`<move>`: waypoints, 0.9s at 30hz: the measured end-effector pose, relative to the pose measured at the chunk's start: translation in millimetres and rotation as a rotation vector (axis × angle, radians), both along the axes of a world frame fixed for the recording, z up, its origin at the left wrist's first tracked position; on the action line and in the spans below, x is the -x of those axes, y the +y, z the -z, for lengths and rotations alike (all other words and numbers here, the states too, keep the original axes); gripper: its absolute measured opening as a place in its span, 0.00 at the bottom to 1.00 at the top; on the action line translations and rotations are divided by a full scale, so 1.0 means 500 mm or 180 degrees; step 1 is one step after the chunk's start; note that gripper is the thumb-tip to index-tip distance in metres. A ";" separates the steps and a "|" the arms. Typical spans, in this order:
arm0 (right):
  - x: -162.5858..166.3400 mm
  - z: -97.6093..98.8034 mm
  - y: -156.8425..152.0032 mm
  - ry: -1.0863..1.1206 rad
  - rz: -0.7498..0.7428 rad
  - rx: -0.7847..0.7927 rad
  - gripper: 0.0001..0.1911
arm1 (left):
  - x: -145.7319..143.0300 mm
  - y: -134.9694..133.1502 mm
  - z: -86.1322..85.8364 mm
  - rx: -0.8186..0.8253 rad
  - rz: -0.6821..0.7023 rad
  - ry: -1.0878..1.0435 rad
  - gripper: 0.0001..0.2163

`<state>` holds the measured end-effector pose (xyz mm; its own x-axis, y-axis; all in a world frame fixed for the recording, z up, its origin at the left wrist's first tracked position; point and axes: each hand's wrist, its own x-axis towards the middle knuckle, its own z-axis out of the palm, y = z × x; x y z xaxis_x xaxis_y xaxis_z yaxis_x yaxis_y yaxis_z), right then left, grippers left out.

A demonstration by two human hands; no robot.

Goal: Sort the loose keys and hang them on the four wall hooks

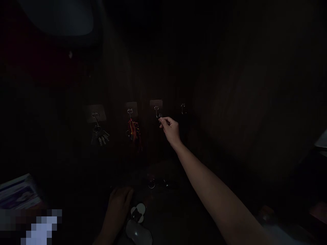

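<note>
The scene is very dark. My right hand (170,128) reaches up to a dark wall and pinches something small, perhaps a key ring, at the third adhesive hook (156,109). A bunch of keys (100,136) hangs on the first hook, and keys with a red and yellow tag (133,130) hang on the second. A fourth hook (183,109) to the right looks bare. My left hand (118,204) rests low on a dark surface, fingers lying flat, next to a black and white keychain (138,211).
A metal ring (151,184) and other small dark items lie on the surface below the hooks. A stack of papers or a box (17,192) sits at the lower left. A pale object (321,141) shows at the right edge.
</note>
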<state>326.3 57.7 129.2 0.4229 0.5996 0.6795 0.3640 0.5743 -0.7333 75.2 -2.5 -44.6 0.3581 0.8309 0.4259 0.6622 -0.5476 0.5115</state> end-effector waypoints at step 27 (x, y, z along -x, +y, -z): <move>-0.011 0.112 0.036 0.0623 -0.0636 0.0455 0.18 | -0.002 0.005 0.004 -0.0047 0.0010 0.0108 0.13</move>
